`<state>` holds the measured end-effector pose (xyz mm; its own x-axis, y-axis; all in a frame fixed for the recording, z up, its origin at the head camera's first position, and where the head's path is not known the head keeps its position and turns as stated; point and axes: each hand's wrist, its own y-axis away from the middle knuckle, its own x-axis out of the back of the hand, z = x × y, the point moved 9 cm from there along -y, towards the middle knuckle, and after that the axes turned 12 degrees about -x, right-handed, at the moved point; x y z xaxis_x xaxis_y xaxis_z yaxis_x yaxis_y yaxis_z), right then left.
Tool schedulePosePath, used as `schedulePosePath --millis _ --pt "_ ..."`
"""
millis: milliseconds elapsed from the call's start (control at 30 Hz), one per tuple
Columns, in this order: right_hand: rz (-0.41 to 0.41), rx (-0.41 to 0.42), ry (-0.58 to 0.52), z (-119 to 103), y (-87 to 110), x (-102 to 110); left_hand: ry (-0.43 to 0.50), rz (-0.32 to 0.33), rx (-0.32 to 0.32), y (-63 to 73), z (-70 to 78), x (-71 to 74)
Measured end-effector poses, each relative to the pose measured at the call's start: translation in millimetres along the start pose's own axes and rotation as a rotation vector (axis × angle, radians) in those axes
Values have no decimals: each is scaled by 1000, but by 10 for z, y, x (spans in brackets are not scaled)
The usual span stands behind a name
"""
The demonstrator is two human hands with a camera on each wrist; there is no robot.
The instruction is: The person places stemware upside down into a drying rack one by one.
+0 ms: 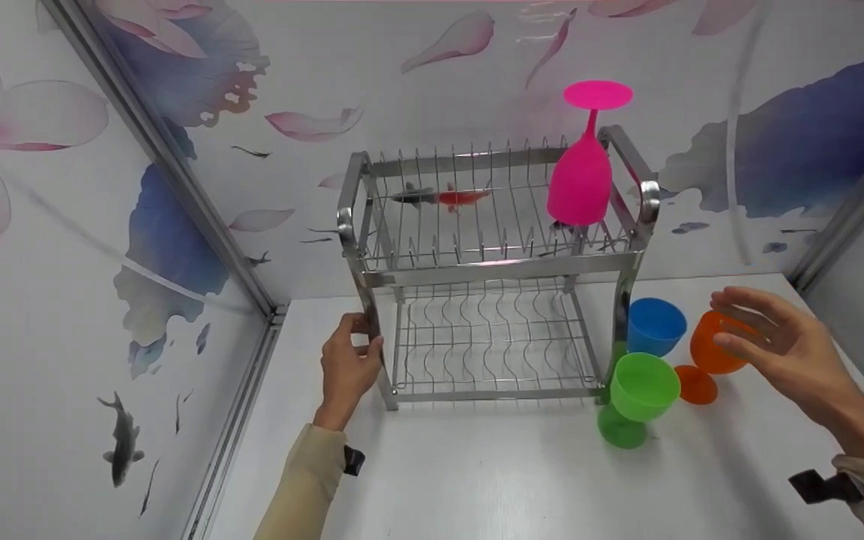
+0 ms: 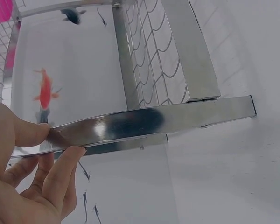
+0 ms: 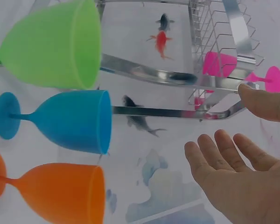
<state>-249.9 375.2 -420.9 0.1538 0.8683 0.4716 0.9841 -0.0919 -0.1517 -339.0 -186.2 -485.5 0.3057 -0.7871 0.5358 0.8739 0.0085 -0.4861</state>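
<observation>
My left hand (image 1: 347, 358) pinches the left front post of a two-tier metal dish rack (image 1: 503, 264); thumb and fingers lie on opposite sides of it in the left wrist view. My right hand (image 1: 792, 341) is held up with fingers extended and nothing in its grasp. From the head view it partly covers the orange goblet (image 1: 706, 352). Beside that goblet stand a blue goblet (image 1: 655, 330) and a green goblet (image 1: 646, 386), both upright at the rack's right side. A pink goblet (image 1: 582, 184) sits upside down on the upper tier, at its right end.
The rack stands on a white table (image 1: 477, 472), close to a back wall (image 1: 507, 45) printed with petals and fish. Side panels with metal edge strips (image 1: 169, 172) bound the space. The lower tier (image 1: 488, 337) has wavy wires.
</observation>
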Motion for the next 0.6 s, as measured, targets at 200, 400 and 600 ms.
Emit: schedulePosePath --millis 200,400,600 --pt "-56 -110 -32 552 200 -159 3 -4 -6 6 7 -11" --pt "-108 -235 -95 989 317 -343 7 -6 -8 14 8 -6" --pt "-160 -264 -178 1176 360 -549 3 0 -34 6 25 21"
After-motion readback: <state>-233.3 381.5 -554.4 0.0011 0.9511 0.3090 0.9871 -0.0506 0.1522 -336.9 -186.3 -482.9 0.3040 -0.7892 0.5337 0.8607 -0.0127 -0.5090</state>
